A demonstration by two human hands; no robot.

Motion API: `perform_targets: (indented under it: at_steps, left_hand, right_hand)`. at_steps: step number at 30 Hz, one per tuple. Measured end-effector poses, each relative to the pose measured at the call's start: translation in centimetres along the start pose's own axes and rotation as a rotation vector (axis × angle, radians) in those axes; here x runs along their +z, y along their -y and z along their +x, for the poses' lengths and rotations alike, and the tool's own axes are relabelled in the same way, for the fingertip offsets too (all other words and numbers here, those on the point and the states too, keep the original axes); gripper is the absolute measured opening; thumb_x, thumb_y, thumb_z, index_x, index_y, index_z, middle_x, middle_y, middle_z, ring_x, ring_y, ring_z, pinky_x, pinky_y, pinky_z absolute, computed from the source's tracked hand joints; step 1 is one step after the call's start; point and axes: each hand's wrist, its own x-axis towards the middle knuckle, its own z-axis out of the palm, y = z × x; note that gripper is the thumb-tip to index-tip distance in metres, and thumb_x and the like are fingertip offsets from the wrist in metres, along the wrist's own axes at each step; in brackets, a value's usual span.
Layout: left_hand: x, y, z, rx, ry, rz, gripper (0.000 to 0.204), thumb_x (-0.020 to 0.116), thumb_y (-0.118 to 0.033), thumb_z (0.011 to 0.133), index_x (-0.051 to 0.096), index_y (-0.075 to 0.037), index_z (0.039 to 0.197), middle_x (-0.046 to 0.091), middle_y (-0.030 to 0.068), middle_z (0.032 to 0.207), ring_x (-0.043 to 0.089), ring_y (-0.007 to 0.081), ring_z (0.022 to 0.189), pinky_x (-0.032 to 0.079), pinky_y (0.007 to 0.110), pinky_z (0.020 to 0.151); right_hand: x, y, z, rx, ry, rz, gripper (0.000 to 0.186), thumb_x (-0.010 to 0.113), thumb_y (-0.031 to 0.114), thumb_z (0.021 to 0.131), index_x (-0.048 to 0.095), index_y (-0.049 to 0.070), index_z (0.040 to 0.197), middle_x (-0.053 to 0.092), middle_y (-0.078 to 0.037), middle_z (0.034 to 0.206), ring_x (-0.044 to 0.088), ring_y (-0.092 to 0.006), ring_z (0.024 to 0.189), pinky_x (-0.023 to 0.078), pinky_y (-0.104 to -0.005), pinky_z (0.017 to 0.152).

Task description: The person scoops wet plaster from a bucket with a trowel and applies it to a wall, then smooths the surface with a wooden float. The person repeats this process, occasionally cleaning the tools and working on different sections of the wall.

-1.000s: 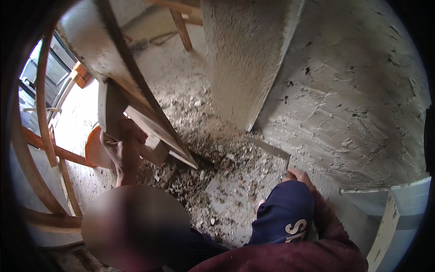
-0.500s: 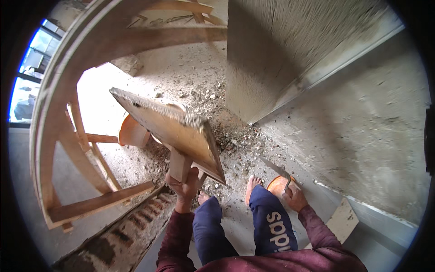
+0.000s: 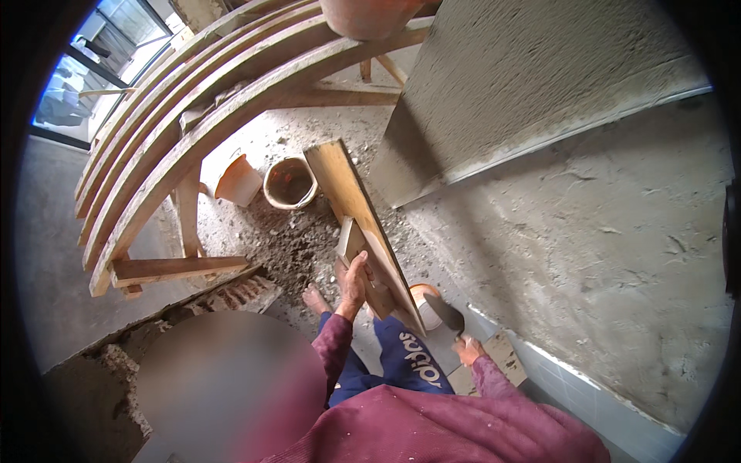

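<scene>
My left hand (image 3: 353,284) is wrapped round the handle of a wooden plastering float (image 3: 347,184). Its long board is tilted nearly on edge in front of my legs, handle side toward me. In my right hand (image 3: 468,350) is a pointing trowel (image 3: 444,313), its dark blade angled up and to the left. Just beyond the blade sits a bucket with an orange rim (image 3: 424,293), partly hidden by the board and the trowel.
Curved wooden formwork (image 3: 216,123) arches across the upper left, with a bucket (image 3: 370,17) on it. A round bucket (image 3: 290,184) and a tipped orange one (image 3: 239,182) stand amid rubble (image 3: 297,243). Plastered walls (image 3: 571,201) rise at right. A blurred patch covers the lower left.
The float has swung toward my right and turned more on edge. My right hand and trowel have moved left in view, the blade now steeper. The whole view has shifted, showing more formwork.
</scene>
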Motion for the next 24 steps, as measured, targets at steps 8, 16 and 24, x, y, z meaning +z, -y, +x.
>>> perform_targets:
  at_steps: [8,16,24]
  left_hand:
    - [8.4,-5.3,-2.9,0.083,0.121,-0.070,0.023,0.064,-0.021,0.082,0.055,-0.001,0.092,0.051,0.0007,0.061,0.049,0.0113,0.044,0.040,0.026,0.040]
    - [11.0,-28.4,-3.7,0.416,0.031,0.332,0.046,0.069,-0.022,0.085,0.039,-0.003,0.115,0.052,0.0055,0.077,0.050,0.0086,0.052,0.043,0.023,0.044]
    - [4.3,-43.8,10.1,0.636,-0.032,0.443,0.039,0.068,-0.019,0.081,0.049,-0.003,0.111,0.056,0.0053,0.076,0.056,0.0139,0.060,0.047,0.029,0.053]
  right_hand:
    - [0.1,-11.6,-2.7,0.046,-0.306,0.055,0.039,0.065,0.039,0.076,0.064,0.003,0.094,0.064,-0.012,0.077,0.062,-0.0221,0.070,0.049,-0.0385,0.064]
    - [1.3,-13.4,2.7,0.009,-0.161,-0.139,0.043,0.064,0.040,0.074,0.064,0.001,0.092,0.067,-0.018,0.095,0.064,-0.0275,0.088,0.050,-0.0391,0.077]
    - [1.7,-2.9,-1.2,-0.045,-0.104,0.318,0.038,0.067,0.035,0.072,0.065,0.001,0.089,0.064,-0.010,0.074,0.060,-0.0199,0.068,0.047,-0.0358,0.062]
